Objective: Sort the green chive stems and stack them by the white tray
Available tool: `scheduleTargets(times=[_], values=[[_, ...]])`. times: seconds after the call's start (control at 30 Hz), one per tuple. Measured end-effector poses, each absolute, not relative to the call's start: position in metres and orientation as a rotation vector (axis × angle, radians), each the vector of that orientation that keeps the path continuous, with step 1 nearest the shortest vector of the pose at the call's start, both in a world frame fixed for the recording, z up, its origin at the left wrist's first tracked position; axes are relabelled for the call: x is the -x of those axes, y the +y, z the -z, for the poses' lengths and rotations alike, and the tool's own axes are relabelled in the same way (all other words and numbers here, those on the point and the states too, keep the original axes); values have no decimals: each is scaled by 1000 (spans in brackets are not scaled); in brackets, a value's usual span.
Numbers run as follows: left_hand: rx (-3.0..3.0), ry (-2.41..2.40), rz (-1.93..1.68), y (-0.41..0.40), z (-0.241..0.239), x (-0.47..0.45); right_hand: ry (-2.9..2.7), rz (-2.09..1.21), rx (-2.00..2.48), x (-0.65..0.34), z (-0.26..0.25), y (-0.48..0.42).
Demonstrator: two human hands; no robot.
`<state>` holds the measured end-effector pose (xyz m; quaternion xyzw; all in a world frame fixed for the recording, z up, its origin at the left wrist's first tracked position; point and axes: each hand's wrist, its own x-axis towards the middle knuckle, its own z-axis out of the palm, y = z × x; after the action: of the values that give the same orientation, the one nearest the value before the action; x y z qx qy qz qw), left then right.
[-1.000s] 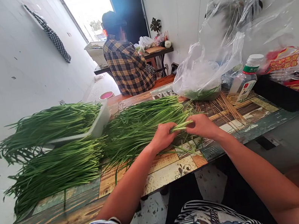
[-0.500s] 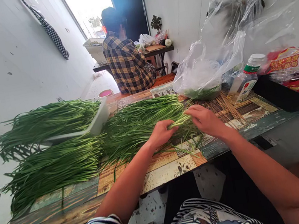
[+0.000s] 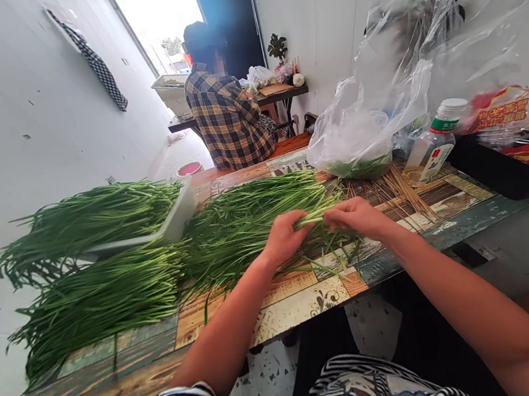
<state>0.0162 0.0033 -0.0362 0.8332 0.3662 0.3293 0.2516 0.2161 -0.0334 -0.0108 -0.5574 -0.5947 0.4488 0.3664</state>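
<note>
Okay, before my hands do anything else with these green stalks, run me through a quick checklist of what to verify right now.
1. Left hand closed on the small bunch of stalks: ok.
2. Right hand pinching the same bunch's pale cut ends: ok.
3. Cut ends lined up evenly: cannot tell, fingers cover them.
4. Loose stalks lie below the hands at the table edge: not ok.
5. Bamboo skewers lie just past the right hand: ok.
6. Plastic bag and bottle stand apart from both hands: ok.
</note>
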Motion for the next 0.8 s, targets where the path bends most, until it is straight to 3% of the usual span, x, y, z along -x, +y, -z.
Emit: scheduleTargets(times=[0.13,0.57,0.8], values=[[-2387,1051,-910,1,39,-17,-1265,-1325,1394,-212,18,-31],[-2332,1090,-815,2,39,-16,-1826,-692,1338,-217,3,-38],[-2206,1012,-859,7,35,-14,-1222,-1039,1276,-190,19,-37]])
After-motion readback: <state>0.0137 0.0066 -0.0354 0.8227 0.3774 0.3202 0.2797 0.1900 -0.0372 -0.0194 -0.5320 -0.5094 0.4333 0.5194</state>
